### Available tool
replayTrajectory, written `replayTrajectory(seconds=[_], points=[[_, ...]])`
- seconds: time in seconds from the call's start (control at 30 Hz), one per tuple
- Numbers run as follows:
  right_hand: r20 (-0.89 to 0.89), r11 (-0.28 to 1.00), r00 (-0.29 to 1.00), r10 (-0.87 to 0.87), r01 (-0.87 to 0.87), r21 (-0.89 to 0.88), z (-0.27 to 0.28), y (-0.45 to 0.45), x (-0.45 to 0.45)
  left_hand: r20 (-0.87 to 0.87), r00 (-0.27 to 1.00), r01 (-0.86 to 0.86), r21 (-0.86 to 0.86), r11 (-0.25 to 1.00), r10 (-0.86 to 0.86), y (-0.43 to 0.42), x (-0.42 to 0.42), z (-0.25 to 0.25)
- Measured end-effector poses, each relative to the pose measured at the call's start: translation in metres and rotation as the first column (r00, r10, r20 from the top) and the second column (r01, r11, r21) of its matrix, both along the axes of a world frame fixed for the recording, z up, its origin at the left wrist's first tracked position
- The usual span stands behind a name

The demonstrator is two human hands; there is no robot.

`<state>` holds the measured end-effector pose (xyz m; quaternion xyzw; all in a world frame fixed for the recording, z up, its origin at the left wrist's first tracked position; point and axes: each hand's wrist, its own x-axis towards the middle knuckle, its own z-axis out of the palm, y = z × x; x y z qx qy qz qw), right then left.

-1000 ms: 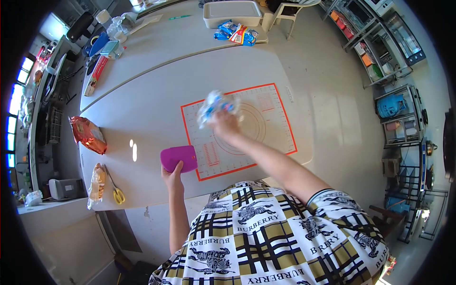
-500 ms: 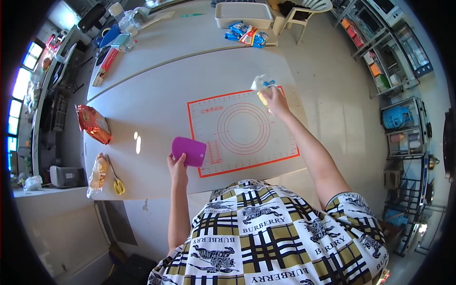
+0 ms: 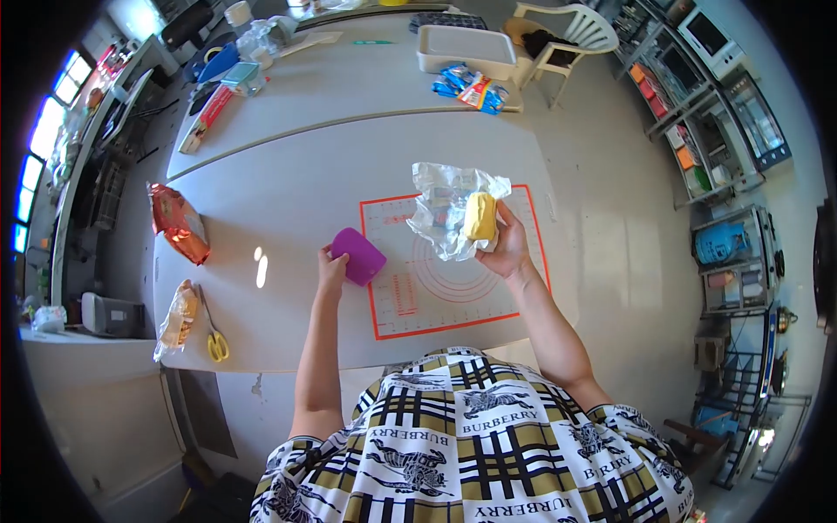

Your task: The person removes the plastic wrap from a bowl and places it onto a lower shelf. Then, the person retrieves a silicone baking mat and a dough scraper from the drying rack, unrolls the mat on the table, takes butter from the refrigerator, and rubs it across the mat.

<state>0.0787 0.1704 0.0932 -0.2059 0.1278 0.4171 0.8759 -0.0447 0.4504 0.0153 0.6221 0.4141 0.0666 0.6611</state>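
In my left hand (image 3: 331, 265) I grip a flat purple dough scraper (image 3: 360, 256) by its left edge, over the left border of the mat. My right hand (image 3: 507, 245) holds up a yellow block of butter (image 3: 480, 216) in its opened wrapper (image 3: 438, 209). The wrapper spreads out to the left of the butter, its edges crumpled. Below both hands lies a white baking mat (image 3: 478, 307) with a red border and printed circles; the wrapper and my right hand cover part of it.
Left on the table (image 3: 288, 192) are a red-orange bag (image 3: 179, 225), a clear packet (image 3: 179, 315) and yellow-handled scissors (image 3: 216, 344). Across the back stand a lidded plastic box (image 3: 466, 50), blue packets (image 3: 471, 87) and a long red box (image 3: 207, 118).
My right hand has come nearer and turned palm up, and the wrapper now lies open with the butter showing. My left hand and the scraper have shifted slightly.
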Motion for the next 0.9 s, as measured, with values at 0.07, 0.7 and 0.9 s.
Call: replayTrajectory(seconds=[0.07,0.7,0.9], points=[[-0.026,1.0,0.999,0.027,-0.027,0.014,-0.007,0.023,0.003,0.013,1.0,-0.028,-0.001,1.0,0.028,0.007,-0.001,-0.004],[0.128,0.728,0.982,0.138,-0.013,-0.685,-0.073,0.192,0.136,0.174,0.984,0.002,-0.279,0.96,0.049,0.006,-0.072,0.02],[0.692,0.551,0.635,0.344,0.46,-0.696,-0.025,0.177,0.055,0.184,0.977,-0.048,-0.307,0.951,0.109,-0.003,-0.059,0.013]])
